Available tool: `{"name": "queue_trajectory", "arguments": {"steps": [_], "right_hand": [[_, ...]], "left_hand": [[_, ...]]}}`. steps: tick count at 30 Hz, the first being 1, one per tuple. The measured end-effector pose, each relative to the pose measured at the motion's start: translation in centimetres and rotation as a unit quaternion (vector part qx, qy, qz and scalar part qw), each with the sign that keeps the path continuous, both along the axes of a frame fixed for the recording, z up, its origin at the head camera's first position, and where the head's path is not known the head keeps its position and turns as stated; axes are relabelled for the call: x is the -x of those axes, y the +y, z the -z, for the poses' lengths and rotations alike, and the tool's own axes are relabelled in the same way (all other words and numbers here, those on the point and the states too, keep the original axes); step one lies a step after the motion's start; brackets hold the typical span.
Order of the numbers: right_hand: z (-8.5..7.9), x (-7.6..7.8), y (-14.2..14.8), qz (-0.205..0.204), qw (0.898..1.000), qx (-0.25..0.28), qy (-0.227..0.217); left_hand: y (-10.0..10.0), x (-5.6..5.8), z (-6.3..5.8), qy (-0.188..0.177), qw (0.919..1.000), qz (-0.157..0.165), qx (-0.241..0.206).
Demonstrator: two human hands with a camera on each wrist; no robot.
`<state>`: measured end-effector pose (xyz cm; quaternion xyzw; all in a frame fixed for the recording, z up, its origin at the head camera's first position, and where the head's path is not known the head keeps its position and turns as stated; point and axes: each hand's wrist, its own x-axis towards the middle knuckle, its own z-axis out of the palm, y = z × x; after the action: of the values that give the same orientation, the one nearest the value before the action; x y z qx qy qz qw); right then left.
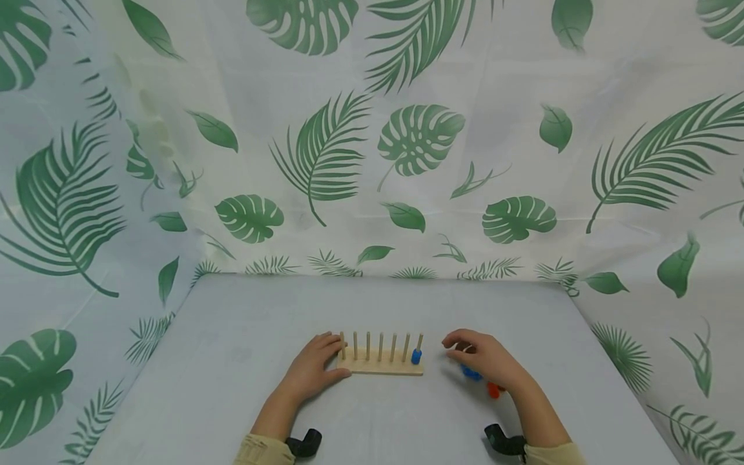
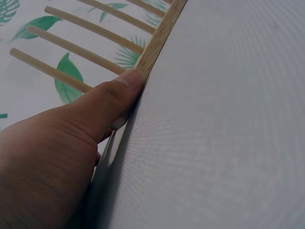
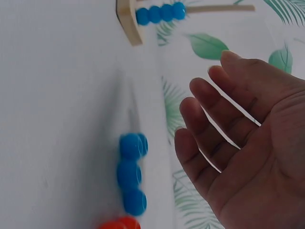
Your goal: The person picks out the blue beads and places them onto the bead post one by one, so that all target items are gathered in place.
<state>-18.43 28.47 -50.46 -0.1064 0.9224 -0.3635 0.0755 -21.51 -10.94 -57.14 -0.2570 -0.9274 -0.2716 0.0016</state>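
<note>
A wooden peg stand (image 1: 380, 368) with a row of several upright pegs sits on the table. My left hand (image 1: 308, 368) grips its left end, the thumb along the front edge of the base and the other fingers by the leftmost peg. Blue beads (image 3: 160, 14) are stacked low on the rightmost peg. To the right of the stand, my right hand (image 1: 491, 358) hovers with loosely bent, spread fingers and nothing in them. Below it lie loose blue beads (image 3: 129, 175) and red beads (image 3: 120, 223), partly hidden by that hand in the head view.
The stand and loose beads rest on a pale grey table (image 1: 261, 316). Leaf-printed white sheets (image 1: 349, 174) rise behind the table and at both sides. A black wrist-camera mount (image 1: 305, 444) sits by the left sleeve, another (image 1: 503, 440) by the right.
</note>
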Motion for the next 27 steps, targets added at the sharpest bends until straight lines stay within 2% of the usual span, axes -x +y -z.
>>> {"name": "queue_trajectory", "arguments": {"steps": [8,16,27], "right_hand": [[0.0,-0.6,3.2,0.05,0.998,-0.004,-0.041],[0.1,-1.3,5.3,0.079,0.993,-0.017,-0.084],[1.5,-1.3,6.8,0.076,0.992,-0.027,-0.097]], "left_hand": [[0.1,-0.1,-0.2,-0.003,1.0,-0.002,0.0],[0.1,-0.1,-0.2,-0.003,1.0,-0.004,-0.001],[0.1,-0.1,-0.2,-0.002,1.0,-0.002,-0.001]]}}
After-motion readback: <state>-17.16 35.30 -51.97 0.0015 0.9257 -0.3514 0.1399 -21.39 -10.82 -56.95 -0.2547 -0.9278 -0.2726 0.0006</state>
